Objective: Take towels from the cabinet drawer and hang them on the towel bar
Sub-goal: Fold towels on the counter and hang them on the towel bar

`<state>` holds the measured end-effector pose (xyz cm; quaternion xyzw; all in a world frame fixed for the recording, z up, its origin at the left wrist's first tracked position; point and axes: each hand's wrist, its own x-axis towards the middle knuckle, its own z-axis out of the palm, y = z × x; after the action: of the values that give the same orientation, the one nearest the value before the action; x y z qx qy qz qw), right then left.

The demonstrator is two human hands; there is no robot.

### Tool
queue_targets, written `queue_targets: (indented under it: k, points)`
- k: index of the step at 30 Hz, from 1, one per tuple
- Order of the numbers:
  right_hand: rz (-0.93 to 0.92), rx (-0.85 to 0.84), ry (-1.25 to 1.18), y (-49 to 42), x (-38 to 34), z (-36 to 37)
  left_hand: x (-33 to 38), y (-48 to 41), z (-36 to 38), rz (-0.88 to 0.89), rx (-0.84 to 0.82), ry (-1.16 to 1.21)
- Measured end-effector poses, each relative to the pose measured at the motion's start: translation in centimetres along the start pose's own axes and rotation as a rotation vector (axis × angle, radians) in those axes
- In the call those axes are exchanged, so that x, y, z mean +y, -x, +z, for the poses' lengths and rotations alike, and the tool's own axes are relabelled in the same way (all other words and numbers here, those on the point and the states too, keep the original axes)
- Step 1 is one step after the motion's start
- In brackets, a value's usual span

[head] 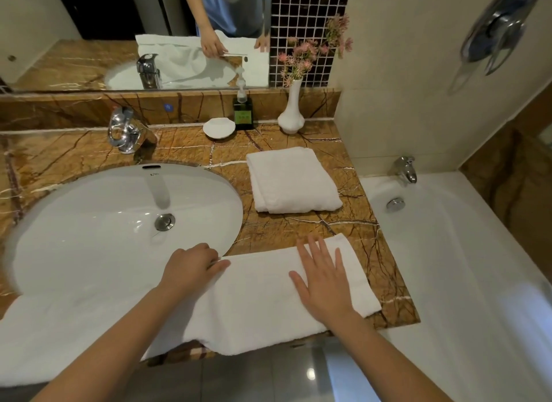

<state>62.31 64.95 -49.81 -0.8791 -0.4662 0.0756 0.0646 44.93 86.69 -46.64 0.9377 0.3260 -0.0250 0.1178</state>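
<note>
A long white towel (257, 300) lies over the sink's (89, 210) near rim and the counter (298, 225) to its right. The left hand (188, 267), at that rim, pinches the towel's far edge, while the right hand (322, 279) presses flat on it, fingers spread, gripping nothing. A folded towel (292, 180) sits right of the sink.

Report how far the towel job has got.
Done: two towels lie on the counter, a folded towel behind, a long towel at the front edge. In hand: left hand grips the long towel's edge, right hand lies flat on it. Left: hanging both; no towel bar in view.
</note>
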Motion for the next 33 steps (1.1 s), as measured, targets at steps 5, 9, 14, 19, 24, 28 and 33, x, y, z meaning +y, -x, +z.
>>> queue_targets:
  k: [5, 9, 14, 19, 24, 28, 33]
  points:
    - [-0.021, -0.053, 0.087, -0.3, 0.8, -0.5, -0.3, -0.5, -0.1, 0.003, 0.054, -0.088]
    - [0.001, -0.033, 0.075, 0.1, -0.9, -1.2, -0.1, -0.2, 0.5, -0.030, 0.058, -0.046]
    - [0.026, -0.048, 0.040, 2.6, -1.1, -0.3, -1.1, 0.1, 0.1, -0.016, 0.026, -0.004]
    - [0.048, -0.053, 0.067, 2.7, -0.6, -0.2, -2.2, 0.6, -0.6, -0.039, -0.094, 0.187]
    - [0.053, -0.043, 0.045, 2.7, -0.8, -0.2, -6.3, 2.3, -2.0, -0.136, -0.292, 0.448]
    - [0.098, -0.083, 0.087, 2.6, -1.3, -0.7, -8.0, 3.3, -2.7, -0.099, -0.318, 0.584]
    - [0.027, -0.014, -0.014, 1.9, -8.5, -1.0, -8.3, 3.6, -2.8, -0.009, -0.286, 0.536]
